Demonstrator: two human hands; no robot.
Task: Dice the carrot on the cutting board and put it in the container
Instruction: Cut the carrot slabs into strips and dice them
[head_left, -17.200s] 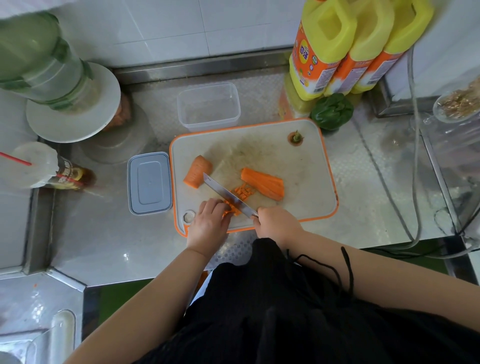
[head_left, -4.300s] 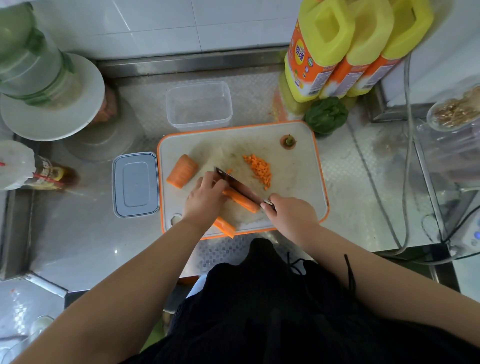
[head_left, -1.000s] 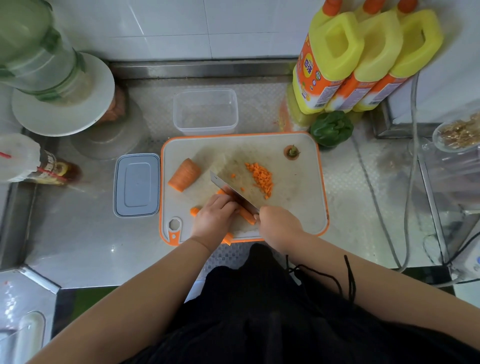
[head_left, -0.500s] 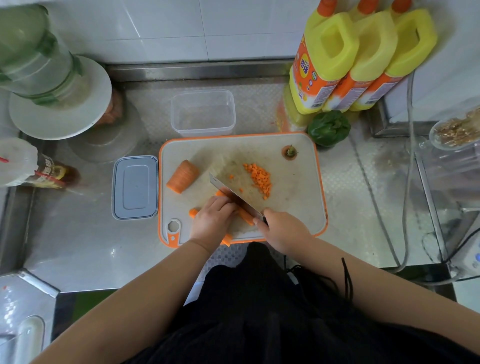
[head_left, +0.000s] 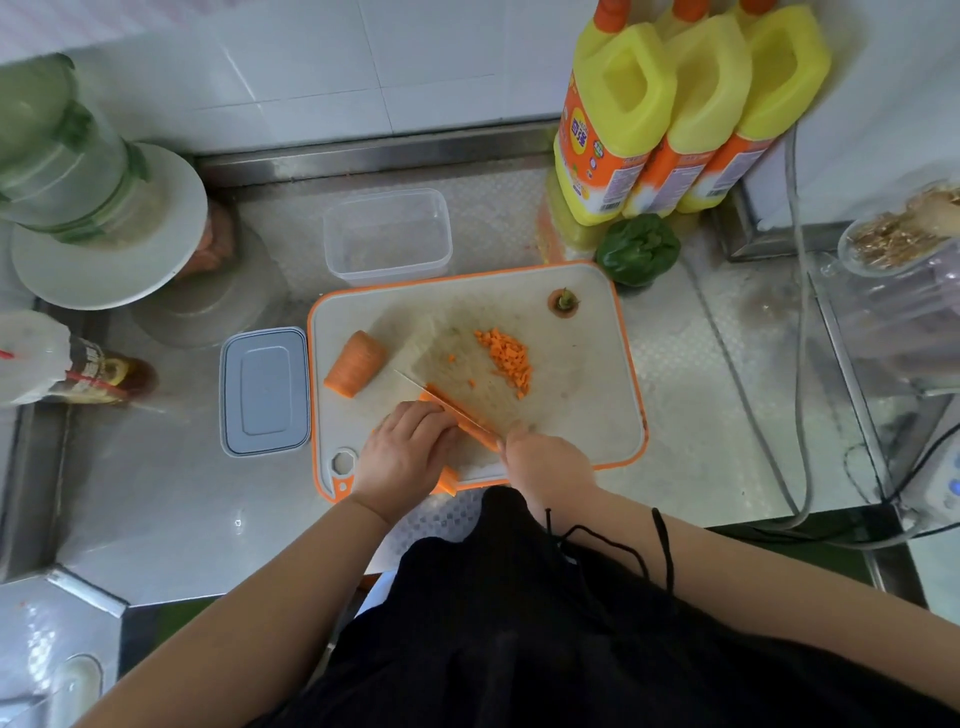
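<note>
The left hand (head_left: 408, 451) presses curled fingers on a carrot strip (head_left: 470, 425) at the board's (head_left: 587, 410) near edge, while the right hand (head_left: 545, 460) grips the knife (head_left: 441, 400), blade along the strip. A dice pile (head_left: 506, 358) lies mid-board, a carrot chunk (head_left: 356, 362) to its left, the container (head_left: 387, 236) just behind.

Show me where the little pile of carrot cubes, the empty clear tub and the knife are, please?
diced carrot pile (head_left: 505, 357), head view, middle of the heap on the board.
clear container (head_left: 387, 236), head view, its bare bottom, behind the board.
knife (head_left: 451, 406), head view, mid blade above the carrot strip.
</note>
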